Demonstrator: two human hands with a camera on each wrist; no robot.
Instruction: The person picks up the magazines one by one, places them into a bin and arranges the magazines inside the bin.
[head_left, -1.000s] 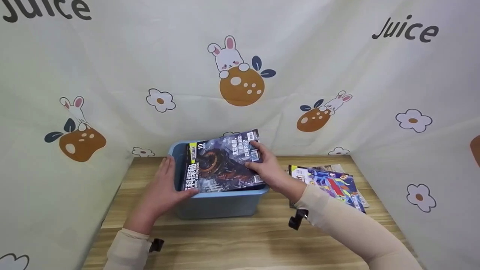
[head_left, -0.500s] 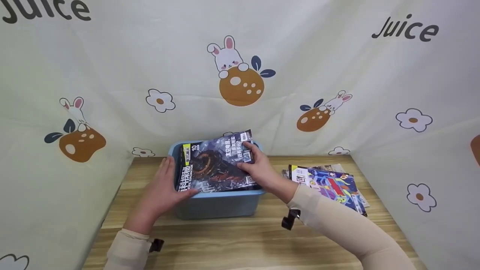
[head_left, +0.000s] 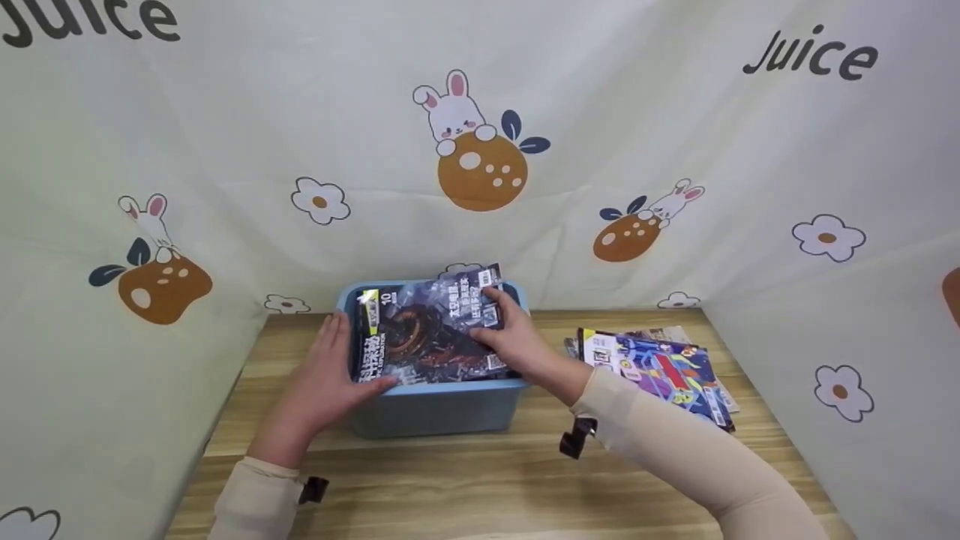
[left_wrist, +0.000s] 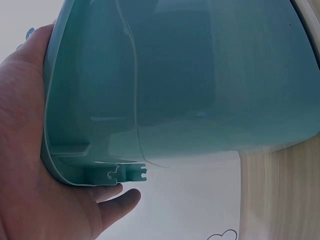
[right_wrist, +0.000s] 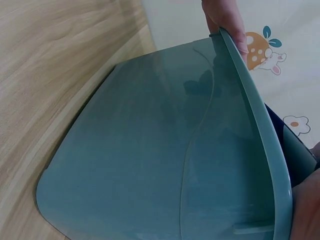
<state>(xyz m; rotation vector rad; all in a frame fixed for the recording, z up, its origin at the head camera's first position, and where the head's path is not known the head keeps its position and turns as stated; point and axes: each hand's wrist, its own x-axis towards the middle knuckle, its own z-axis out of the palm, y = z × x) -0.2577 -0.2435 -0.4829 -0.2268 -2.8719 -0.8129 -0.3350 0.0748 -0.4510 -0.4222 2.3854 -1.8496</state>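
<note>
A dark-covered magazine (head_left: 424, 334) lies tilted in the top of a blue plastic bin (head_left: 435, 409) at the back middle of the wooden table (head_left: 465, 480). Its far right corner sticks up over the bin's back rim. My right hand (head_left: 514, 341) grips the magazine's right side, fingers spread on the cover. My left hand (head_left: 334, 364) holds the bin's left wall with the thumb hooked at the front left corner of the rim. The left wrist view shows my palm (left_wrist: 25, 150) against the bin wall (left_wrist: 190, 85). In the right wrist view the bin (right_wrist: 150, 165) fills the frame.
A stack of colourful magazines (head_left: 660, 371) lies on the table to the right of the bin. A printed curtain (head_left: 480, 150) closes in the back and both sides. Bare wooden table stretches in front of the bin.
My right hand has moved the magazine left and down, so it now sits lower in the bin. My left hand has stayed on the bin's left side.
</note>
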